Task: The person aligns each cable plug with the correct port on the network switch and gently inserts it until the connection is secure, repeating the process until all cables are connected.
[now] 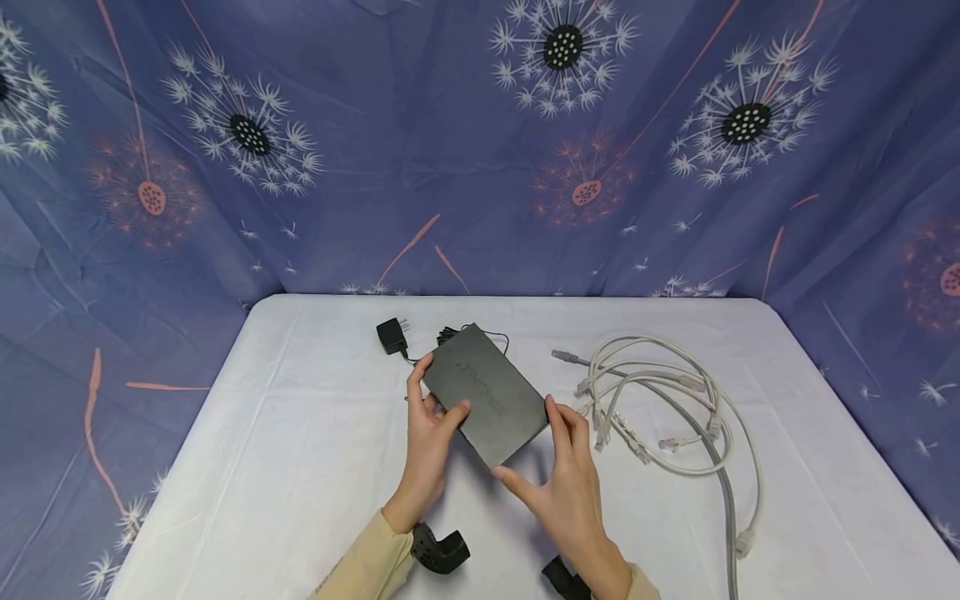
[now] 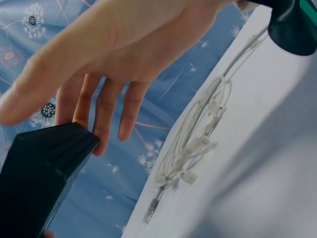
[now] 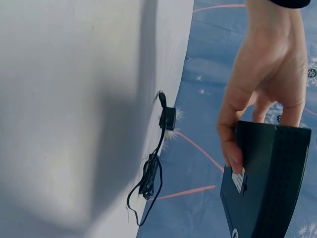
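Note:
A flat dark grey network switch (image 1: 486, 396), lettering embossed on its top and vent slots along its side, is held tilted above the white table. My left hand (image 1: 429, 446) grips its left side, thumb on top and fingers at the far edge and beneath. In the right wrist view, fingers of the left hand (image 3: 265, 74) press the underside beside a white label. The right hand (image 1: 566, 483) spans the opposite end, thumb at the near corner and fingertips at the right one. From the left wrist, the right hand (image 2: 124, 54) shows with fairly straight fingers.
A black power adapter (image 1: 392, 336) with a bundled cord (image 1: 447, 335) lies behind the switch. To the right, coiled pale network cables (image 1: 701, 375) and a thicker grey cable (image 1: 727, 500) spread over the white table (image 1: 300, 467). A patterned blue curtain (image 1: 405, 167) hangs behind.

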`<action>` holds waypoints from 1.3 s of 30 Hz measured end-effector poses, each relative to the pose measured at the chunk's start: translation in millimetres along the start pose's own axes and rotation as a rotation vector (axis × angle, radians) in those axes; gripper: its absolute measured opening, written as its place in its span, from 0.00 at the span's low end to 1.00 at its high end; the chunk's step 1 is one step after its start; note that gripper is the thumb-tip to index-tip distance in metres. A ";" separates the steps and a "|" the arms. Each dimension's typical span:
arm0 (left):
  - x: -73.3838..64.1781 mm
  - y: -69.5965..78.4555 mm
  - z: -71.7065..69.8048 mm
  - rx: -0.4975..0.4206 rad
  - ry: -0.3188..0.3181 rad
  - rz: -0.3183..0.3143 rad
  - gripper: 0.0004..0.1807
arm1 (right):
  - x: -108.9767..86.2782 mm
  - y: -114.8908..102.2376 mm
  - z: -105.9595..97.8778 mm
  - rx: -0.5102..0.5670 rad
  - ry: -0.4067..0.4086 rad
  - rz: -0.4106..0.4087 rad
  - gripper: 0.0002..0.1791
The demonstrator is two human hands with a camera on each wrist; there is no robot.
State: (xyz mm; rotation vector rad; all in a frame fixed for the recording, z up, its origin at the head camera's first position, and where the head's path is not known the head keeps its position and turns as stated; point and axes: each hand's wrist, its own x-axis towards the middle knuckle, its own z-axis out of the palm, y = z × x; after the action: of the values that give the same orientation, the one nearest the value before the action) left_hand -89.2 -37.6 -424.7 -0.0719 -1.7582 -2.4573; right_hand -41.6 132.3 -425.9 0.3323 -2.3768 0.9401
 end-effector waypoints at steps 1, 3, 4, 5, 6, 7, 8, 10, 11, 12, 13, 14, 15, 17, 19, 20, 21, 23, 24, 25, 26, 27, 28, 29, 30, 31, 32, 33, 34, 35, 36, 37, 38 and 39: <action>0.1 0.2 -0.5 0.008 0.002 -0.001 0.40 | -0.8 -0.3 -0.2 0.010 0.002 0.000 0.54; 0.2 -0.2 -1.3 0.013 0.003 -0.001 0.40 | -1.6 -0.9 -0.4 0.035 0.007 0.001 0.50; 0.3 -0.4 -1.6 0.014 -0.001 0.001 0.40 | -1.8 -1.3 -0.5 0.051 0.007 0.004 0.48; 0.5 -0.6 -1.8 0.016 -0.002 0.001 0.40 | -1.9 -1.9 -0.7 0.069 0.004 0.009 0.46; 0.6 -0.7 -1.8 0.016 -0.003 0.002 0.41 | -1.9 -2.5 -0.9 0.091 -0.001 0.015 0.44; 0.7 -0.4 -1.7 0.021 -0.002 0.002 0.41 | -1.9 -3.0 -1.0 0.113 -0.009 0.027 0.42; 0.8 -0.5 -1.5 0.023 -0.001 0.000 0.41 | -1.9 -3.6 -1.2 0.135 -0.018 0.037 0.41; 0.8 0.0 -1.0 0.028 0.004 -0.006 0.42 | -2.0 -4.7 -1.6 0.177 -0.037 0.059 0.39; 0.7 0.4 -0.8 0.031 0.008 -0.013 0.42 | -2.1 -4.8 -1.6 0.191 -0.041 0.063 0.38; 0.6 0.8 -0.7 0.034 0.012 -0.020 0.42 | -2.1 -4.9 -1.6 0.204 -0.044 0.063 0.37; 0.5 1.1 -0.6 0.032 0.016 -0.029 0.42 | -2.1 -4.9 -1.5 0.212 -0.045 0.061 0.36; 0.5 1.4 -0.5 0.024 0.019 -0.039 0.42 | -2.1 -4.8 -1.2 0.223 -0.044 0.055 0.35; 0.7 1.5 -0.6 0.016 0.021 -0.046 0.41 | -2.2 -4.7 -0.8 0.230 -0.043 0.046 0.34; 1.1 1.5 -0.7 0.003 0.031 -0.059 0.41 | -2.4 -4.5 0.0 0.240 -0.038 0.026 0.32; 1.9 0.8 -1.1 -0.003 0.040 -0.062 0.40 | -2.5 -4.8 0.9 0.248 -0.038 0.005 0.31; 2.3 0.3 -1.2 0.000 0.045 -0.060 0.40 | -2.7 -5.0 1.2 0.254 -0.038 0.001 0.30; 2.6 -0.2 -1.4 0.010 0.051 -0.059 0.40 | -2.9 -5.2 1.4 0.256 -0.039 -0.002 0.29; 2.6 -1.2 -1.9 0.039 0.068 -0.060 0.39 | -3.2 -5.5 1.5 0.264 -0.041 -0.001 0.27; 2.6 -1.6 -2.1 0.049 0.072 -0.061 0.39 | -3.4 -5.8 1.4 0.268 -0.043 0.000 0.26; 2.4 -1.9 -2.3 0.054 0.076 -0.064 0.39 | -3.6 -5.9 1.2 0.275 -0.043 0.004 0.25; 2.0 -2.2 -2.6 0.061 0.079 -0.068 0.38 | -3.7 -6.0 1.1 0.282 -0.043 0.006 0.24; 1.5 -2.4 -2.8 0.062 0.081 -0.073 0.38 | -3.7 -6.2 1.0 0.289 -0.042 0.005 0.23; 1.0 -2.8 -3.2 0.061 0.082 -0.078 0.38 | -3.6 -6.5 0.9 0.298 -0.041 0.004 0.22; 0.4 -3.0 -3.5 0.060 0.082 -0.083 0.38 | -3.5 -6.7 0.9 0.306 -0.040 0.002 0.21; -0.1 -3.2 -3.8 0.052 0.079 -0.086 0.38 | -3.3 -6.9 1.0 0.315 -0.036 -0.002 0.21; -0.5 -3.4 -4.3 0.053 0.076 -0.088 0.37 | -3.0 -7.1 1.1 0.324 -0.034 -0.007 0.20; -1.0 -3.4 -4.8 0.052 0.074 -0.091 0.37 | -2.7 -7.2 1.2 0.331 -0.030 -0.013 0.19; -1.3 -3.5 -5.2 0.049 0.070 -0.094 0.37 | -2.4 -7.3 1.4 0.336 -0.026 -0.019 0.18; -1.6 -3.6 -5.8 0.050 0.068 -0.096 0.37 | -2.0 -7.3 1.6 0.341 -0.023 -0.023 0.18; -1.8 -3.5 -6.4 0.052 0.064 -0.096 0.37 | -1.7 -7.2 1.9 0.346 -0.019 -0.027 0.17; -1.9 -3.4 -7.0 0.053 0.061 -0.096 0.37 | -1.5 -7.0 2.2 0.350 -0.016 -0.030 0.17; -2.0 -3.4 -7.6 0.061 0.061 -0.096 0.37 | -1.3 -6.7 2.6 0.353 -0.013 -0.031 0.17; -1.9 -3.3 -8.1 0.060 0.062 -0.098 0.37 | -1.1 -6.3 3.0 0.355 -0.010 -0.032 0.17; -1.9 -3.1 -8.7 0.064 0.062 -0.099 0.37 | -0.8 -5.9 3.4 0.357 -0.007 -0.030 0.16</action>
State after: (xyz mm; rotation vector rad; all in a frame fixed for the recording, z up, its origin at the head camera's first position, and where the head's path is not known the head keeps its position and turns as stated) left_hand -87.4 -44.7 -430.7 0.0990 -1.8551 -2.4381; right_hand -39.9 125.7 -425.1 0.5048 -2.1968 1.3510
